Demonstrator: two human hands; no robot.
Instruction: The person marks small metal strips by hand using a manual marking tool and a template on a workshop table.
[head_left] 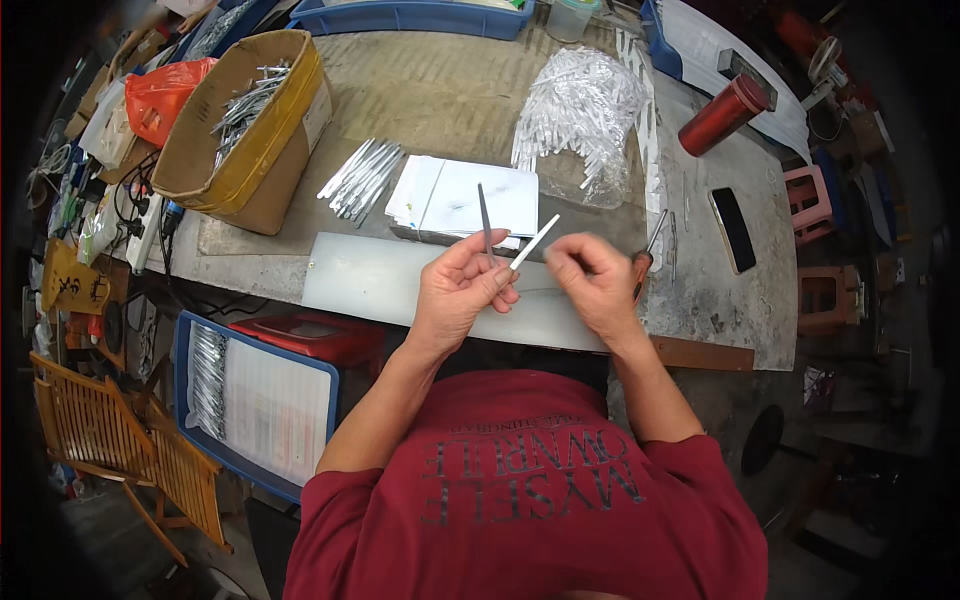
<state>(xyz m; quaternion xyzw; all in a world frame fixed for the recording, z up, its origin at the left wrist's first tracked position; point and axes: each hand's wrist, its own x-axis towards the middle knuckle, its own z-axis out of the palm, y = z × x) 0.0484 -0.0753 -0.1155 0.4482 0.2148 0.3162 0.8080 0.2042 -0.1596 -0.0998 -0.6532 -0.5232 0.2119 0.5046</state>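
My left hand [452, 292] is closed in a pinch over the near edge of the table. Between its fingers stand a thin dark metal strip [484, 212] and a slim white tapered stick [537, 240], tips spread apart. To its right, my right hand [598, 287] has its fingers curled together, a small gap from the white stick; whatever they may hold is hidden. Both hands are above a pale smooth board [360, 275] along the table's edge. Beyond them lies a banded stack of white paper or card [470, 190]. An orange-handled screwdriver [641, 270] lies beside my right hand.
Slim silvery pieces [360, 182] lie left of the stack. A cardboard box [250, 190] holds metal strips. White slim pieces [580, 105] heap on plastic at the back. A phone [733, 230] and red flask [725, 115] are rightward. A blue tray [262, 445] sits below the table's left edge.
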